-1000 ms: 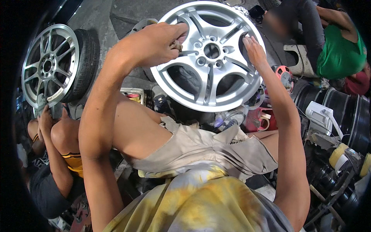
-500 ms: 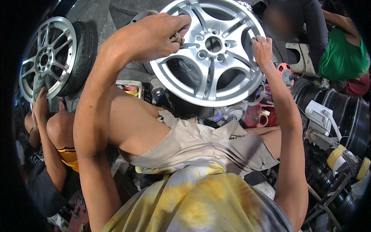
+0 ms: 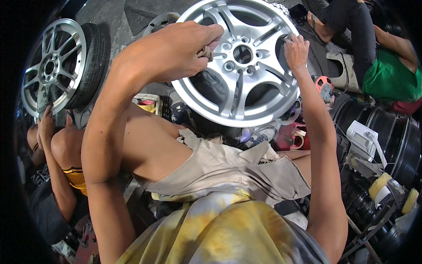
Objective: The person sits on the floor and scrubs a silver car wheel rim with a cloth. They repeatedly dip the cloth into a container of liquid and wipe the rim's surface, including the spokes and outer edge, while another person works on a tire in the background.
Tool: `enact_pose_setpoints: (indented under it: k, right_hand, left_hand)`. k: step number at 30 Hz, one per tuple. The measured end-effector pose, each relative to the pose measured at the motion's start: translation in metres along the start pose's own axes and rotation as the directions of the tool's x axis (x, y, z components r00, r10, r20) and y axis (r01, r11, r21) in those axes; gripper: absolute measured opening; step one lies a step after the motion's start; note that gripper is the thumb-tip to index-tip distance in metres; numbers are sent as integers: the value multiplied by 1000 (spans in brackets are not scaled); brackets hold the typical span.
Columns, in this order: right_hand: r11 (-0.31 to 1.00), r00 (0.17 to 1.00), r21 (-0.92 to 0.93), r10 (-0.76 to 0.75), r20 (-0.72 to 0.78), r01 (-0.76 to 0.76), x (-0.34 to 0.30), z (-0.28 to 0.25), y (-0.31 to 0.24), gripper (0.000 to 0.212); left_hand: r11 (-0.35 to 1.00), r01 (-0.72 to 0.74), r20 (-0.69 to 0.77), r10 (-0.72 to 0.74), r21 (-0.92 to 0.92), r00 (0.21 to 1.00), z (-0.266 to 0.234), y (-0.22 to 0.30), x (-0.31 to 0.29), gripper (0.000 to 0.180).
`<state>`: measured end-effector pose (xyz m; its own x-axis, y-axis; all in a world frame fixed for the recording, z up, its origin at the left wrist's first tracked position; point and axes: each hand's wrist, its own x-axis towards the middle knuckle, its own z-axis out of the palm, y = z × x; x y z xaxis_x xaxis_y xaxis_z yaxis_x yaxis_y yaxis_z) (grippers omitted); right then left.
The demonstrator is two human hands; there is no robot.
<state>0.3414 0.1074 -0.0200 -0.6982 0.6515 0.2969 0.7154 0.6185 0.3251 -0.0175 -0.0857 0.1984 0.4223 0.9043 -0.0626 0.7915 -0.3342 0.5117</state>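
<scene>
A silver alloy wheel rim (image 3: 239,88) is tilted up in front of me, its spoked face toward me. My left hand (image 3: 193,48) is closed at the rim's left side, over the spokes. A crumpled grey-brown scrap (image 3: 205,53), like cloth, pokes out of its fist; the rest is hidden by the fingers. On the right, my right hand (image 3: 296,52) grips the rim, its fingers curled over the edge of an opening near the outer lip.
At left, another person's hand (image 3: 45,121) touches a second spoked rim (image 3: 52,66), beside a black tyre (image 3: 93,66). A person in green (image 3: 391,79) sits at far right. Black rims (image 3: 373,119), a white device (image 3: 364,137) and a red container (image 3: 288,136) lie nearby.
My left hand has shifted slightly right and down across the spokes. The wheel rim sits a little lower in view. At upper right, the other person's head has left the picture.
</scene>
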Motion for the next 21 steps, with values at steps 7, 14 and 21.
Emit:
enact_pose_setpoints:
  k: [7, 14, 21]
  right_hand:
    - [1000, 999, -10, 19, 28, -19, -3, 5, -3, 14]
    - [996, 987, 13, 82, 137, -84, -4, 11, -3, 18]
    - [997, 980, 24, 67, 188, -72, 0, 15, 2, 17]
  left_hand:
    - [998, 60, 8, -60, -20, 998, 2, -4, -3, 19]
    - [1000, 17, -47, -18, -21, 999, 4, -6, -7, 19]
    - [991, 117, 70, -112, -70, 991, 5, -9, -7, 20]
